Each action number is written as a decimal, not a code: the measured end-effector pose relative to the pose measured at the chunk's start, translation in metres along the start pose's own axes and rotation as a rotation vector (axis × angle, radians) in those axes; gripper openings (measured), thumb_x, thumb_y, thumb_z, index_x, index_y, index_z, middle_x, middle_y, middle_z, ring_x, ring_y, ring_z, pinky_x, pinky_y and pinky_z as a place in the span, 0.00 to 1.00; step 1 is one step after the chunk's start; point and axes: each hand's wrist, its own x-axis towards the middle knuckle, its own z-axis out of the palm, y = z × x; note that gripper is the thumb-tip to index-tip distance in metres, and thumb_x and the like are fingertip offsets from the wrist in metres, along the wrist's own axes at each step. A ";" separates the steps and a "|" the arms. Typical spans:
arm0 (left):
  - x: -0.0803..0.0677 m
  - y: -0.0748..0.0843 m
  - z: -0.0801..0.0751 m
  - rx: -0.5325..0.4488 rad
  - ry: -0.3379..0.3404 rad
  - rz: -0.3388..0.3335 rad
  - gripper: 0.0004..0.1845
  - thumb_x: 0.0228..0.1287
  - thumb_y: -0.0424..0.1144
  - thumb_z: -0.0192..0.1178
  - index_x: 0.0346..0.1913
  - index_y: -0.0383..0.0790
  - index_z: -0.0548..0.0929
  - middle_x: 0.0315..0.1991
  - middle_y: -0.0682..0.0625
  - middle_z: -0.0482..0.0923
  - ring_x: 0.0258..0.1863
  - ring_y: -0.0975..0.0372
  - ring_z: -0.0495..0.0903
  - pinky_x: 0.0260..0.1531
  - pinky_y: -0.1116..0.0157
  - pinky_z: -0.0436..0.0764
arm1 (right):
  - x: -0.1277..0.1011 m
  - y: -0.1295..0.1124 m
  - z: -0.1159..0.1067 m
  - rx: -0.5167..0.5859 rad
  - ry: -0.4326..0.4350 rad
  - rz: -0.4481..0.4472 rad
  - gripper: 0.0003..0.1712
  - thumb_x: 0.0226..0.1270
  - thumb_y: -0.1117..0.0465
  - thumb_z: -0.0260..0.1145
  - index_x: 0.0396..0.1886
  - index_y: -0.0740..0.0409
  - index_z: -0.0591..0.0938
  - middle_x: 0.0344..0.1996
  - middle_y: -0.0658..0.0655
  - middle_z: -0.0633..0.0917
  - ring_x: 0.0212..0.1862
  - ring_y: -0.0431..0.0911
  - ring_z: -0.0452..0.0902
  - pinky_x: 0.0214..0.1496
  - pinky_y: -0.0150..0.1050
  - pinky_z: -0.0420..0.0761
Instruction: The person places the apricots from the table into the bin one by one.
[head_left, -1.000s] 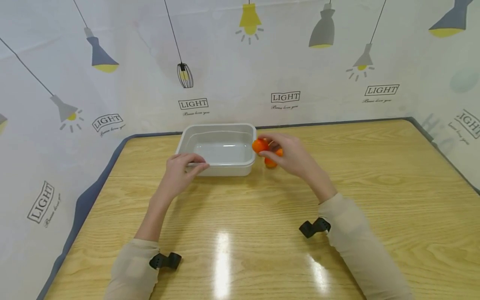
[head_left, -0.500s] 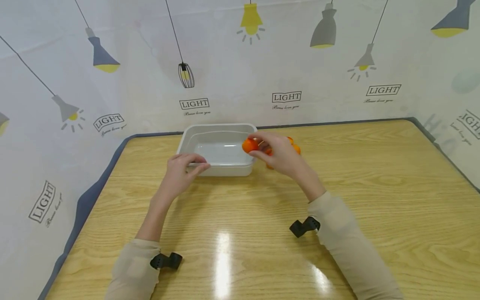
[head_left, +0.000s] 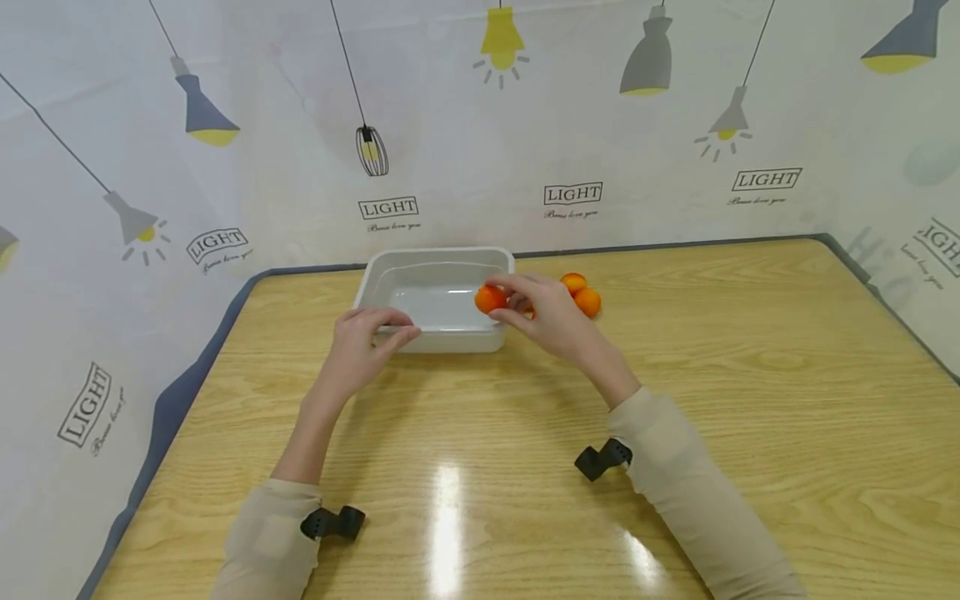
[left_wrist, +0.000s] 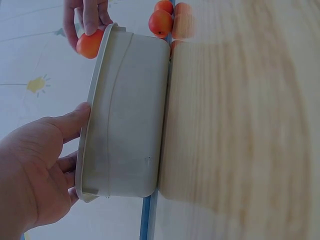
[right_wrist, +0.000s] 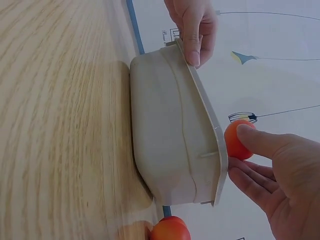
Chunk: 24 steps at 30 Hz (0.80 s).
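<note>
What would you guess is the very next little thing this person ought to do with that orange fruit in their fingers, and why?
Probably lower it a little and let go. The right hand pinches the orange fruit just inside the right rim of the white tub, which looks bare inside. The left hand grips the tub's near rim, steadying it. Two more fruits wait on the table beside it.

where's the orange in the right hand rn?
In the head view the orange is pinched in the right hand, just over the right rim of the white tub; two more oranges lie on the table to the right.
</note>
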 end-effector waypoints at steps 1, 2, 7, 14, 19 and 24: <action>0.000 0.000 0.000 0.001 0.001 0.001 0.10 0.67 0.42 0.68 0.42 0.38 0.88 0.42 0.46 0.88 0.52 0.48 0.81 0.67 0.43 0.59 | 0.000 0.000 0.000 0.000 0.003 -0.002 0.26 0.66 0.64 0.72 0.62 0.65 0.80 0.51 0.62 0.85 0.42 0.50 0.84 0.48 0.41 0.84; 0.000 0.000 0.000 0.002 0.001 0.001 0.10 0.67 0.42 0.68 0.42 0.38 0.88 0.42 0.46 0.88 0.52 0.48 0.81 0.67 0.43 0.59 | 0.000 -0.001 0.000 -0.001 0.006 -0.003 0.26 0.66 0.64 0.72 0.62 0.65 0.80 0.50 0.62 0.85 0.42 0.50 0.85 0.48 0.41 0.84; -0.001 -0.001 0.001 0.009 0.006 -0.001 0.10 0.67 0.42 0.68 0.42 0.38 0.88 0.41 0.47 0.88 0.52 0.49 0.81 0.66 0.43 0.60 | -0.001 0.000 0.000 -0.003 0.012 -0.003 0.26 0.66 0.64 0.72 0.63 0.64 0.80 0.48 0.63 0.86 0.41 0.50 0.85 0.47 0.40 0.84; 0.000 0.001 0.001 0.013 0.005 0.000 0.10 0.67 0.43 0.68 0.42 0.38 0.88 0.42 0.46 0.88 0.51 0.49 0.81 0.66 0.44 0.59 | -0.002 0.000 0.000 0.012 0.018 0.009 0.25 0.66 0.64 0.73 0.62 0.66 0.80 0.45 0.60 0.86 0.40 0.49 0.84 0.46 0.40 0.84; 0.000 0.001 0.000 0.015 -0.005 -0.015 0.11 0.68 0.43 0.67 0.43 0.38 0.88 0.43 0.46 0.88 0.51 0.49 0.81 0.67 0.43 0.58 | -0.002 -0.001 -0.002 0.025 0.004 0.024 0.25 0.67 0.63 0.72 0.62 0.66 0.79 0.46 0.60 0.86 0.41 0.49 0.84 0.48 0.40 0.84; -0.001 0.001 0.000 0.015 -0.012 -0.024 0.12 0.69 0.43 0.66 0.44 0.37 0.88 0.44 0.45 0.88 0.52 0.49 0.81 0.67 0.43 0.57 | -0.004 -0.003 -0.006 0.023 -0.014 0.030 0.25 0.68 0.64 0.71 0.63 0.65 0.79 0.48 0.62 0.85 0.43 0.50 0.84 0.49 0.41 0.84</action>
